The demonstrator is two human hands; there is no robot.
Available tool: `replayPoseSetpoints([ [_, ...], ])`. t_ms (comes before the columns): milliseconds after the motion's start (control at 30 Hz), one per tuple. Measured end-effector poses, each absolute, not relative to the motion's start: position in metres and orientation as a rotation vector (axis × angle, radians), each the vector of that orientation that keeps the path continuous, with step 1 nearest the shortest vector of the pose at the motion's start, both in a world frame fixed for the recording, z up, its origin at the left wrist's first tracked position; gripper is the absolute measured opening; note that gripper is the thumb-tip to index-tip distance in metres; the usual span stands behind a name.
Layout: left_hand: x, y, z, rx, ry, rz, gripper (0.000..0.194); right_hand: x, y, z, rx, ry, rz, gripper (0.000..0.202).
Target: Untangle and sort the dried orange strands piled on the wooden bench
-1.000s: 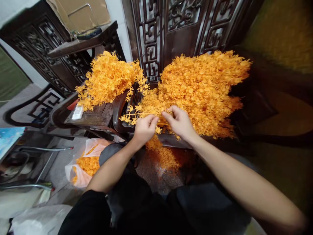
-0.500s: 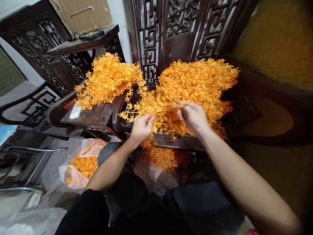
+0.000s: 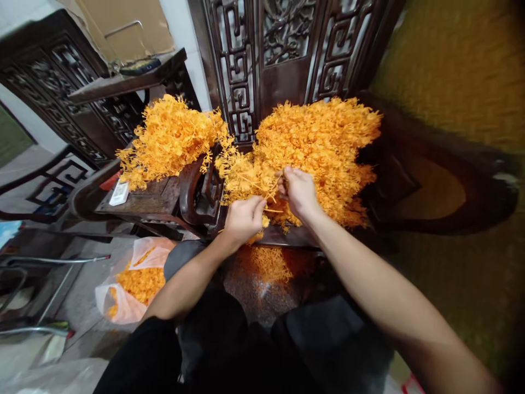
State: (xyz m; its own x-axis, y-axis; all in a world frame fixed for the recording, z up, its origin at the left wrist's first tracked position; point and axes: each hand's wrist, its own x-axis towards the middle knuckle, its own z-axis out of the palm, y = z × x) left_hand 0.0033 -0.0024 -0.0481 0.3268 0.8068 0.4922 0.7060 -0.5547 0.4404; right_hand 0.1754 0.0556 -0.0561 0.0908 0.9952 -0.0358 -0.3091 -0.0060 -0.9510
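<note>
My left hand (image 3: 246,219) is closed around an orange plastic sprig, whose bare stem (image 3: 274,211) sticks out to the right of the fingers. Just right of and above it, my right hand (image 3: 301,192) pinches a thin orange piece of sprig; its fingertips are partly hidden. Behind both hands a big heap of orange plastic sprigs (image 3: 315,142) covers the seat of a dark carved wooden chair (image 3: 287,237). Another orange heap (image 3: 170,137) lies to the left, on a wooden side table (image 3: 159,198).
A pinkish plastic bag (image 3: 153,249) with orange pieces stands on the floor at left. Under the chair's front edge are more orange bits (image 3: 270,265). A white phone-like object (image 3: 120,192) lies on the side table. Metal tube legs (image 3: 57,260) are at far left.
My right hand has come left and closer to my left hand. The sprig that pointed left from my left hand no longer shows there. The whole view has shifted slightly.
</note>
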Motion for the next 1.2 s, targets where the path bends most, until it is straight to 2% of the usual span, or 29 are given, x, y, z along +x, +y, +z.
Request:
replayPoseSetpoints([
  [267,0.002,-0.005,-0.046,2.323,1.325,1.050,0.032,0.197,0.081,-0.051,-1.008,-0.630,1.125,0.019],
  [367,-0.009,-0.007,-0.042,2.208,1.329,1.135,0.031,0.224,0.091,-0.042,-1.082,-0.482,1.044,0.003],
  [467,-0.021,-0.006,-0.039,2.094,1.356,1.184,0.031,0.229,0.078,-0.038,-1.093,-0.609,1.225,0.025],
  [533,-0.026,-0.005,-0.038,2.059,1.379,1.190,0.032,0.215,0.058,-0.037,-1.072,-0.745,1.411,0.026],
  [600,-0.028,-0.005,-0.039,2.062,1.411,1.199,0.031,0.194,0.037,-0.037,-1.009,-0.806,1.582,0.018],
  [700,-0.025,-0.007,-0.044,2.152,1.418,1.223,0.028,0.167,0.018,-0.036,-0.910,-0.811,1.743,0.040],
  [767,-0.022,-0.010,-0.048,2.266,1.367,1.250,0.027,0.161,0.021,-0.036,-0.905,-0.843,1.669,0.047],
  [933,-0.025,-0.027,-0.048,2.538,1.233,1.161,0.028,0.204,0.068,-0.029,-0.952,-0.573,1.163,0.033],
  [1033,-0.033,-0.033,-0.048,2.603,1.228,1.087,0.028,0.227,0.079,-0.024,-1.027,-0.537,1.234,0.010],
  [1067,-0.036,-0.033,-0.049,2.623,1.218,1.105,0.026,0.227,0.077,-0.024,-1.050,-0.572,1.268,0.010],
  [1133,-0.040,-0.031,-0.051,2.690,1.189,1.174,0.022,0.218,0.066,-0.028,-1.038,-0.677,1.336,0.027],
  [1200,-0.042,-0.030,-0.054,2.775,1.168,1.244,0.020,0.202,0.053,-0.033,-0.974,-0.740,1.485,0.032],
])
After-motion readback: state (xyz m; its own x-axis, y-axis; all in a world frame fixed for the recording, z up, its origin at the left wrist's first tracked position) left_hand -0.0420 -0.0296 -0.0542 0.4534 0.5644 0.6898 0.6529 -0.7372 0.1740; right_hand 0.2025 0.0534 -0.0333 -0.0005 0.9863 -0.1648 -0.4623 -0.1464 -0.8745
